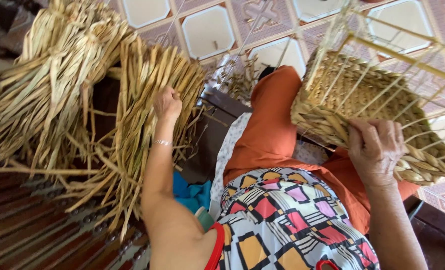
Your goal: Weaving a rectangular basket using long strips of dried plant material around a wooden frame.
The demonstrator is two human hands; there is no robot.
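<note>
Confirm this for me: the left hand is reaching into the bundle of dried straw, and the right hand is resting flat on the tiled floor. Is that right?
Not quite. The right hand is not on the floor; it grips the half-woven straw basket on its wire frame, held over the lap. The rest stands: the left hand does reach into the bundle of dried straw. The head view shows both.

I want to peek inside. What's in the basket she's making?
Inside the half-woven basket, only thin pale frame sticks show, poking up from the woven part. The right hand holds its rim. The bottom is hidden by the woven wall, so anything lying there cannot be seen.
</note>
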